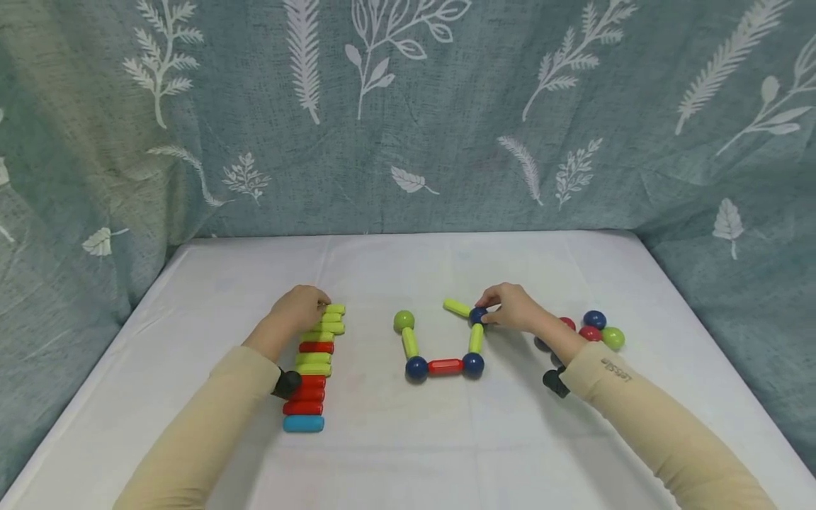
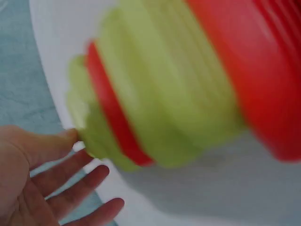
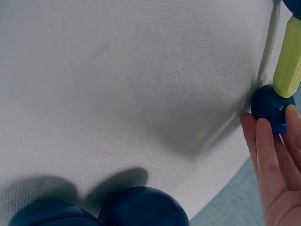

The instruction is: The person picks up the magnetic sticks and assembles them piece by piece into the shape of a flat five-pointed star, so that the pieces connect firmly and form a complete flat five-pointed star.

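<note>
My right hand [image 1: 515, 307] pinches a dark blue ball [image 3: 270, 106] between thumb and fingers. A yellow-green stick [image 1: 476, 338] joins this ball to a lower blue ball [image 1: 473, 365], and another yellow-green stick [image 1: 456, 307] points left from it. From the lower ball a red stick [image 1: 445, 366] leads to a second blue ball [image 1: 416, 368], then a stick up to a green ball [image 1: 404, 321]. My left hand [image 1: 298, 309] is at the far end of a row of sticks, thumb and forefinger pinching the end of a yellow-green stick [image 2: 89, 122], other fingers spread.
The row continues toward me with yellow-green sticks [image 1: 314, 358], red sticks [image 1: 304, 408] and a blue stick [image 1: 303, 423]. Red, blue and green balls [image 1: 613, 338] cluster by my right forearm, which partly hides them. A patterned cloth [image 1: 408, 142] hangs behind the white table [image 1: 395, 460].
</note>
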`<state>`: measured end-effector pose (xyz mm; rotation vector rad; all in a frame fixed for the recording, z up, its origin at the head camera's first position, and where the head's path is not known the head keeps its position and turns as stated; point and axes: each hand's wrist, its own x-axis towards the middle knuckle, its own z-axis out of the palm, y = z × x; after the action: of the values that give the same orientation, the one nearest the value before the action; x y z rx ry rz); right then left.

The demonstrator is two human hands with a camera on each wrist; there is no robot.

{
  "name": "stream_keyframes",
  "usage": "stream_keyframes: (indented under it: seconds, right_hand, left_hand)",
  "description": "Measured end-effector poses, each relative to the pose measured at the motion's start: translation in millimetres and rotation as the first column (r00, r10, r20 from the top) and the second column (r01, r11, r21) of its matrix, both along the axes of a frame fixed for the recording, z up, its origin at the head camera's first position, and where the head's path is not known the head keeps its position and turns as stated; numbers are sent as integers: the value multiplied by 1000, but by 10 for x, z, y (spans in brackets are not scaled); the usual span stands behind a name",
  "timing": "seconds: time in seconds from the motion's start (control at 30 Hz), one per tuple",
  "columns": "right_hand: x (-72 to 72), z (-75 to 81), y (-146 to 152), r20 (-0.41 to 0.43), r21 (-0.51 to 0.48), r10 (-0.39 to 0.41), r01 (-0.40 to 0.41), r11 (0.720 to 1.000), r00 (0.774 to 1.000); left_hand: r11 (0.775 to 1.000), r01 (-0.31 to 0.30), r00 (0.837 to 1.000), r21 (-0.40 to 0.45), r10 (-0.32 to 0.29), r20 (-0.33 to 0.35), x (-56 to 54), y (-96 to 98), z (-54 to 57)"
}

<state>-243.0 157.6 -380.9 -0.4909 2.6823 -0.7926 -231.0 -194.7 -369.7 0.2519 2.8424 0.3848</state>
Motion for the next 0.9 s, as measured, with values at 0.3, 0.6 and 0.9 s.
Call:
stream_keyframes:
  seconds: [0.3, 0.6, 0.9]
  right_hand:
    - [2, 9, -5, 4, -5, 1, -1, 1000, 1000]
    - [5, 8, 0, 7, -9, -21, 21, 1000, 1000]
    - [18, 5, 2, 0, -13, -10, 10, 1000, 1000]
  left_hand:
    - [999, 34, 999, 21, -33, -41, -39, -56, -79]
    - [998, 61, 997, -6, -61, -51, -121, 8, -44]
    - [993, -26, 1000, 116, 27, -6, -264, 399, -3]
